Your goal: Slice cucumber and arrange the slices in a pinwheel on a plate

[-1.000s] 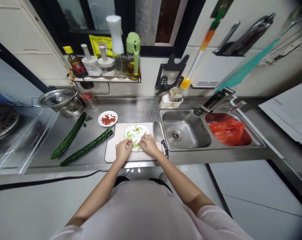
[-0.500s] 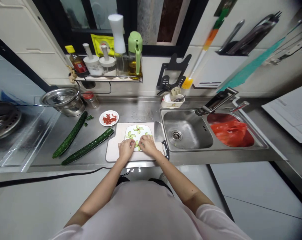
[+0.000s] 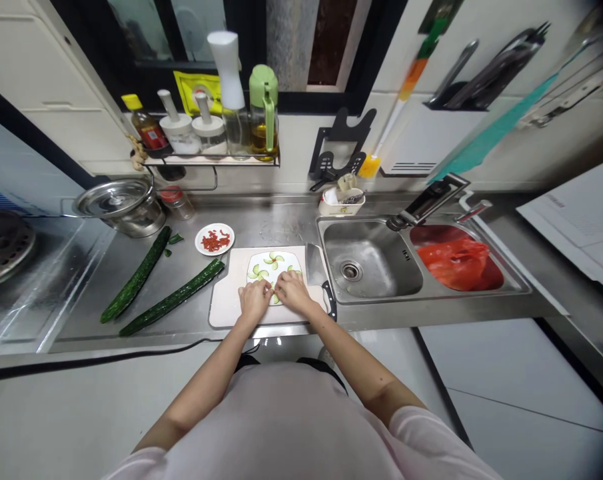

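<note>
A white plate with several pale green cucumber slices lies on a pale cutting board. My left hand and my right hand rest side by side at the plate's near edge, fingertips curled and pinched together over the nearest slices. What the fingertips hold is too small to make out. A cleaver lies on the board's right side, just right of my right hand.
Two whole cucumbers lie on the steel counter to the left. A small dish of red bits sits behind them, a lidded pot farther left. The sink with a red bag is on the right.
My hands have drawn closer together at the plate's near edge. The view shifted slightly; nothing else moved.
</note>
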